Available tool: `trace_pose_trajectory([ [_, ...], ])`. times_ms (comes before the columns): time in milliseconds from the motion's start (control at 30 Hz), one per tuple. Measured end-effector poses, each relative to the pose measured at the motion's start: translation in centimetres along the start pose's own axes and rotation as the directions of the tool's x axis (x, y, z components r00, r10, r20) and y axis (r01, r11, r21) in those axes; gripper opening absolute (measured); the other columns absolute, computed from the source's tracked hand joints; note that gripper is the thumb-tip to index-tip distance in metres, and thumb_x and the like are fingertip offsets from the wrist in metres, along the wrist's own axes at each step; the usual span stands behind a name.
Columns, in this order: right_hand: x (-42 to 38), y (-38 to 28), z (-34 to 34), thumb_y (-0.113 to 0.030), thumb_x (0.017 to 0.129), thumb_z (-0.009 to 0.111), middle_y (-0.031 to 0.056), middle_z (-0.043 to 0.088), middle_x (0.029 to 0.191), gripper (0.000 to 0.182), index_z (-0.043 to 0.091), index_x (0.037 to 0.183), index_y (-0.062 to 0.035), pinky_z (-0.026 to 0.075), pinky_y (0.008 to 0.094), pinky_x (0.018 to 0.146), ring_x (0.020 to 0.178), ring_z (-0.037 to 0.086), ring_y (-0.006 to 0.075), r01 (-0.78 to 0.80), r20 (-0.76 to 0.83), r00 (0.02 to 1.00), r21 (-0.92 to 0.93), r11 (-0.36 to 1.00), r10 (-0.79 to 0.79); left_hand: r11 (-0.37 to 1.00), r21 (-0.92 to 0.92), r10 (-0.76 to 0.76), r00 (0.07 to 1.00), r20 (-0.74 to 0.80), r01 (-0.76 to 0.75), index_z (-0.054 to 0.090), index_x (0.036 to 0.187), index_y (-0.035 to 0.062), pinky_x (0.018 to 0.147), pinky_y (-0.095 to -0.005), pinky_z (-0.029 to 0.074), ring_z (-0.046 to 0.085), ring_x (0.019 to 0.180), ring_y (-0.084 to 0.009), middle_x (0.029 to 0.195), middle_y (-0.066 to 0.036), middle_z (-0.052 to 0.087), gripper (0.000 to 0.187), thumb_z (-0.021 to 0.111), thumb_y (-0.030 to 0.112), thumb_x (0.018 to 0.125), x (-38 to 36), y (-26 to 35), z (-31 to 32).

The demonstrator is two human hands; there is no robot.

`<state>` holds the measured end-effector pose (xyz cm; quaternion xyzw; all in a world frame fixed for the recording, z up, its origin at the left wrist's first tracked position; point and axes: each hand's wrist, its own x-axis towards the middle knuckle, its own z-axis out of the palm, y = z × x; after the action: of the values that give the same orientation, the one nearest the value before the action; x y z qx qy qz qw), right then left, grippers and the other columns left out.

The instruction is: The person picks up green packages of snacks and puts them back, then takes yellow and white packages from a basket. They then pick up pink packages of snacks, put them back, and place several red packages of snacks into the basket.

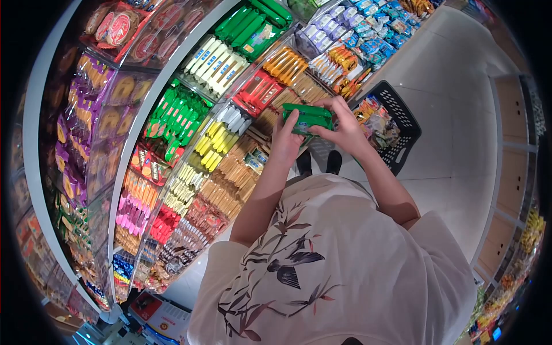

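Between my two hands is a green snack packet [310,117], held level in front of the shelf. My left hand [286,138] grips its left end, thumb on top. At the right end, my right hand [344,123] closes on it with thumb and fingers. Lettering on the packet is too small to read. Just beyond the packet lie red packets [257,93] and orange packets [285,65] in clear bins. Below my right forearm, a black shopping basket [405,123] on the floor holds several colourful snack bags [376,122].
Tiered shelves of wrapped snacks run along the left, with green packets [176,115], white packets [215,66] and yellow packets [215,144]. Blue packets [379,46] fill bins at the far end. Pale tiled floor [454,115] lies to the right, beside wooden cabinets [512,149].
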<state>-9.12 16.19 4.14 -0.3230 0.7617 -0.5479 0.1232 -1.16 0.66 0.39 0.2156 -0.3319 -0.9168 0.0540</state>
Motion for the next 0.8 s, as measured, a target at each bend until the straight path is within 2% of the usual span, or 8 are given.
trace_pose_trajectory([
  [167,-0.01,0.25,-0.15,-0.015,0.073,0.078,0.0101,0.053,0.103,0.049,0.056,0.116,-0.006,0.046,0.0336,0.08,0.095,0.056,0.0264,0.008,-0.011,1.0,-0.013,1.0,-0.008,1.0,0.007,-0.001,1.0,0.006,0.001,0.045,0.125,0.005,0.079,-0.0316,0.054,0.062,0.1,-0.0181,0.116,-0.011,0.06,0.038,0.059,0.021,0.093,0.07,-0.01,0.29],
  [267,-0.08,0.37,-0.17,-0.014,0.073,0.08,0.0055,0.052,0.103,0.05,0.055,0.115,-0.0063,0.044,0.0279,0.073,0.095,0.054,0.0173,-0.011,0.003,1.0,-0.018,1.0,0.011,1.0,-0.003,-0.007,1.0,0.02,0.007,0.043,0.126,0.0049,0.081,-0.0324,0.054,0.062,0.101,-0.0188,0.118,-0.012,0.059,0.04,0.059,0.021,0.094,0.15,-0.18,0.17],
  [367,-0.12,0.69,-0.09,-0.015,0.072,0.08,0.0051,0.052,0.102,0.05,0.055,0.116,-0.0063,0.044,0.0275,0.072,0.094,0.054,0.017,0.054,-0.016,0.998,-0.028,0.998,-0.055,1.0,0.0,-0.013,1.0,0.012,0.013,0.043,0.127,0.0049,0.082,-0.0334,0.053,0.062,0.103,-0.0195,0.119,-0.012,0.059,0.04,0.059,0.021,0.094,0.15,-0.31,0.06],
  [467,-0.13,0.63,-0.14,-0.015,0.073,0.078,0.0085,0.056,0.105,0.049,0.056,0.116,-0.0069,0.046,0.032,0.076,0.093,0.055,0.0238,0.038,-0.012,0.999,-0.006,0.999,-0.038,1.0,-0.005,-0.013,1.0,-0.004,0.013,0.044,0.126,0.005,0.083,-0.0335,0.053,0.061,0.104,-0.0197,0.121,-0.012,0.059,0.039,0.058,0.022,0.094,0.01,-0.3,0.2],
  [800,-0.27,0.91,-0.32,-0.016,0.073,0.078,0.0076,0.056,0.103,0.047,0.058,0.115,-0.0066,0.045,0.0313,0.074,0.092,0.055,0.0227,0.056,-0.014,0.998,-0.001,0.998,-0.056,1.0,-0.012,-0.019,1.0,-0.016,0.019,0.046,0.123,0.0062,0.084,-0.0334,0.052,0.061,0.103,-0.0189,0.117,-0.011,0.059,0.035,0.059,0.022,0.094,0.02,-0.66,0.13],
])
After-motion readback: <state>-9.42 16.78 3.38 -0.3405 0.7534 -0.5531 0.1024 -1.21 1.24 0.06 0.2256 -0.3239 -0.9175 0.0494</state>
